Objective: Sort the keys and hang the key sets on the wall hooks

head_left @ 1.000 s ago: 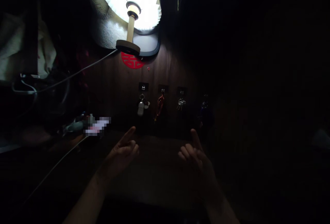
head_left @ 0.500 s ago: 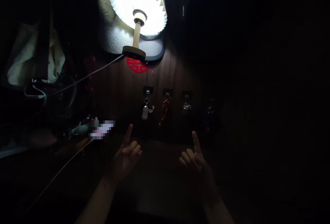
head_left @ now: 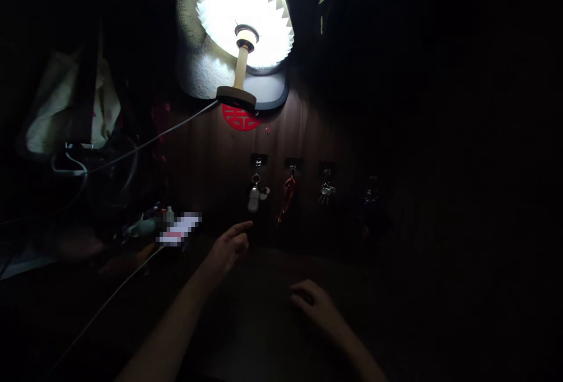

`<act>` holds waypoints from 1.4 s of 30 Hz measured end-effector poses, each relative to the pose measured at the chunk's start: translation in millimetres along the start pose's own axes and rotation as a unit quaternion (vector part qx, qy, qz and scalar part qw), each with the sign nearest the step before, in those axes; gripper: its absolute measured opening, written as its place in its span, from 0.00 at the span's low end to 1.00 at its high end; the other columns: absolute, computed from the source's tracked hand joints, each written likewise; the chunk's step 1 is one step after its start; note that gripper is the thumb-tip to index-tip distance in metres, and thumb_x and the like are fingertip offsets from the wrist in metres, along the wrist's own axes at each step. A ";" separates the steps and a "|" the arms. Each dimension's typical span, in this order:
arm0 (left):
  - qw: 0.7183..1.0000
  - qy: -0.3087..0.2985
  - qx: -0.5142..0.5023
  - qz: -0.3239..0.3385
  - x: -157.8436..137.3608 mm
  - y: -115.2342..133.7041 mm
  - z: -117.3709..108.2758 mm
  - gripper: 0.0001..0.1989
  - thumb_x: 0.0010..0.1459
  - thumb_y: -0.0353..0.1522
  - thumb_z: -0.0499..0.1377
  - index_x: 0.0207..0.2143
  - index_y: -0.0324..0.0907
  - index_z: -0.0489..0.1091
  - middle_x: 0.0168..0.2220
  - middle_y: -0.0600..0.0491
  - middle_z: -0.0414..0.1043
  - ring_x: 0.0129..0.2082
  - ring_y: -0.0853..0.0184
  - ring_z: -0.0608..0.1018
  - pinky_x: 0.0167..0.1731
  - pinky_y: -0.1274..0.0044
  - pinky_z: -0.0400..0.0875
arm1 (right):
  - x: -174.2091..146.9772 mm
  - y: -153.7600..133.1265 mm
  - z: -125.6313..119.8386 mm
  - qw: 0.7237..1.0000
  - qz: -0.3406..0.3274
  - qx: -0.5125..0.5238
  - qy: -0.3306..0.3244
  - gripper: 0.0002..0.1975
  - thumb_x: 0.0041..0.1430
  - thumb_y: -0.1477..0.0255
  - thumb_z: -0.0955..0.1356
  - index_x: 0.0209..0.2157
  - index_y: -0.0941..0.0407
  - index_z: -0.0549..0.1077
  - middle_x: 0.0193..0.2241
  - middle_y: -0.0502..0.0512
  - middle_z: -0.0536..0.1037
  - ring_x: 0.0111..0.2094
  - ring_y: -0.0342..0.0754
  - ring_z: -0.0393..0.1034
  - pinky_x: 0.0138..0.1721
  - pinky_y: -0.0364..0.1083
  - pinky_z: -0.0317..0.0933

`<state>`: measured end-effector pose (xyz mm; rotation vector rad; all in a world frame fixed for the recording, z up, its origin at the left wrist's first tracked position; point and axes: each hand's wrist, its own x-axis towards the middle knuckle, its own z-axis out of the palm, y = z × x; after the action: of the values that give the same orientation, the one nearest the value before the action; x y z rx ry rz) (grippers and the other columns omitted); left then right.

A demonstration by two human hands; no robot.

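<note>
My left hand [head_left: 229, 253] points right with its index finger stretched out and the other fingers curled, and nothing shows in it. Its fingertip is just below a key ring with a pale fob [head_left: 254, 199] hanging from a wall hook. Lower and to the right is my right hand [head_left: 314, 303], turned inward with its fingers loosely bent and a gap between thumb and fingers. It holds nothing that I can see. Above it hang a reddish-orange strap [head_left: 287, 195] and a bunch of keys [head_left: 326, 192], both apart from the hand.
A lit lamp with a pleated shade [head_left: 246, 9] is at the top, before hats [head_left: 202, 71]. Its cable [head_left: 176, 127] runs left past a pale bag [head_left: 53, 106]. A blurred-out phone-like object [head_left: 179, 229] lies at left with a cord. A red paper emblem [head_left: 241, 118] is on the wood.
My left index finger has swung from pointing up to pointing right. My right hand has lowered, and its raised index finger is now bent inward. The view has shifted slightly.
</note>
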<state>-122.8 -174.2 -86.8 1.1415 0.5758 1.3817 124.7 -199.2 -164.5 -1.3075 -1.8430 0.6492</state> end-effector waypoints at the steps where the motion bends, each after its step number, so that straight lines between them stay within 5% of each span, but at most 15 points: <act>1: 0.998 0.016 0.057 0.002 9.8 1.0 -0.4 0.19 0.46 0.34 0.60 0.43 0.41 0.69 0.25 0.56 0.65 0.27 0.73 0.68 0.30 0.78 0.61 | -1.2 8.3 5.3 0.998 -0.009 -0.060 -0.007 0.13 0.50 0.62 0.64 0.35 0.53 0.74 0.36 0.54 0.73 0.41 0.50 0.65 0.44 0.48 0.56; 5: 0.969 0.076 0.227 0.056 56.5 7.5 0.0 0.19 0.45 0.32 0.61 0.43 0.41 0.68 0.42 0.48 0.71 0.42 0.63 0.71 0.41 0.73 0.64 | -5.8 26.4 17.6 0.985 -0.007 -0.174 -0.006 0.11 0.54 0.67 0.61 0.35 0.51 0.73 0.40 0.53 0.72 0.43 0.49 0.64 0.48 0.48 0.54; 11: 0.888 0.189 0.391 0.153 125.7 20.8 16.2 0.34 0.43 0.33 0.63 0.53 0.36 0.56 0.55 0.40 0.59 0.55 0.59 0.62 0.51 0.72 0.57 | -3.5 30.3 18.6 0.983 -0.022 -0.180 0.003 0.10 0.54 0.69 0.60 0.36 0.50 0.71 0.39 0.52 0.73 0.43 0.47 0.65 0.50 0.48 0.52; 15: 0.853 0.233 0.454 0.109 150.3 23.1 37.2 0.39 0.40 0.39 0.64 0.53 0.37 0.53 0.54 0.39 0.59 0.55 0.56 0.62 0.51 0.70 0.56 | -1.4 32.3 19.7 0.982 -0.001 -0.190 0.003 0.11 0.55 0.68 0.60 0.36 0.50 0.71 0.41 0.52 0.73 0.45 0.48 0.64 0.51 0.49 0.51; 20: 0.818 0.363 0.445 0.040 164.1 16.9 63.8 0.35 0.39 0.42 0.63 0.48 0.40 0.56 0.51 0.40 0.61 0.53 0.52 0.63 0.48 0.65 0.57 | -3.1 37.4 20.1 0.984 0.006 -0.178 -0.017 0.11 0.54 0.67 0.61 0.36 0.49 0.72 0.41 0.52 0.73 0.45 0.49 0.64 0.51 0.50 0.52; 25: 0.844 0.344 0.411 0.025 174.3 17.5 60.2 0.22 0.43 0.38 0.59 0.41 0.39 0.63 0.47 0.38 0.65 0.50 0.51 0.66 0.44 0.64 0.58 | 13.8 17.9 10.1 0.997 -0.017 -0.079 -0.019 0.12 0.53 0.68 0.62 0.38 0.49 0.72 0.42 0.53 0.74 0.46 0.49 0.66 0.49 0.48 0.57; 30: 0.889 0.230 0.395 0.027 181.7 22.5 32.1 0.08 0.42 0.36 0.58 0.26 0.41 0.70 0.32 0.46 0.74 0.38 0.56 0.74 0.34 0.72 0.64 | 97.9 -62.7 -19.4 0.985 -0.148 -0.079 0.039 0.17 0.53 0.74 0.60 0.45 0.50 0.69 0.44 0.51 0.72 0.47 0.49 0.64 0.51 0.50 0.54; 36: 0.932 0.136 0.334 0.037 187.9 24.7 14.9 0.12 0.43 0.35 0.58 0.31 0.39 0.72 0.27 0.52 0.73 0.29 0.66 0.74 0.27 0.79 0.64 | 201.6 -151.2 -43.7 0.948 -0.161 -0.266 0.064 0.26 0.55 0.79 0.57 0.54 0.45 0.60 0.42 0.51 0.71 0.43 0.46 0.64 0.43 0.44 0.56; 42: 0.945 0.111 0.305 0.034 189.5 24.9 11.0 0.07 0.38 0.31 0.60 0.23 0.37 0.73 0.20 0.53 0.70 0.23 0.68 0.71 0.23 0.80 0.62 | 224.6 -161.3 -47.7 0.887 -0.145 -0.438 0.018 0.28 0.56 0.74 0.61 0.57 0.44 0.53 0.43 0.55 0.67 0.46 0.51 0.59 0.44 0.48 0.50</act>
<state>-91.6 -3.6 -5.6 1.5096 1.1948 1.4424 36.0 -45.0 52.5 -1.4907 -2.3359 -0.4450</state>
